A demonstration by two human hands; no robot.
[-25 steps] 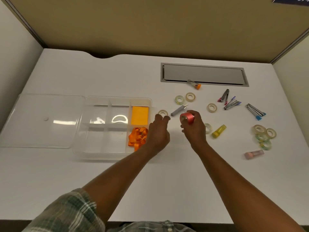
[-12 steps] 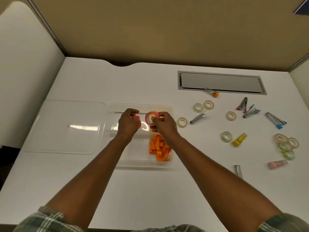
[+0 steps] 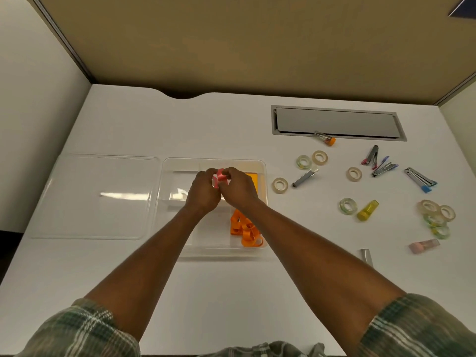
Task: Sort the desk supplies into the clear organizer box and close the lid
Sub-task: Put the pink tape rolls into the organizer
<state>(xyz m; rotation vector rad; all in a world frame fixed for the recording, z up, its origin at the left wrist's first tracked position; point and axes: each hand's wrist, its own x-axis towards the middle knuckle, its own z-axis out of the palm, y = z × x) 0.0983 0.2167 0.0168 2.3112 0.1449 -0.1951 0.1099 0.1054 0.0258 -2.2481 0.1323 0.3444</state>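
Note:
Both my hands hold a pink ribbon roll (image 3: 220, 177) above the clear organizer box (image 3: 180, 163). My left hand (image 3: 203, 191) grips its left side, my right hand (image 3: 238, 188) its right side. Inside the box, an orange sticky-note pad (image 3: 253, 180) lies in the back right compartment and a heap of orange ribbon (image 3: 246, 231) in the front right one. The clear lid (image 3: 90, 197) lies flat to the left of the box. Several tape rolls lie loose on the desk, one (image 3: 280, 185) just right of the box.
To the right lie staplers (image 3: 372, 155), a blue-ended clip (image 3: 421, 179), a silver tube (image 3: 305, 177), a yellow tube (image 3: 367, 210), a pink tube (image 3: 423, 246), an orange-capped tube (image 3: 325, 138) and a tape-roll cluster (image 3: 436, 217). A grey cable hatch (image 3: 337, 123) sits at the back. Cubicle walls surround the desk.
My right hand carried the pink ribbon roll from the desk's middle leftward over the box. My left hand came in and took hold of the roll's other side.

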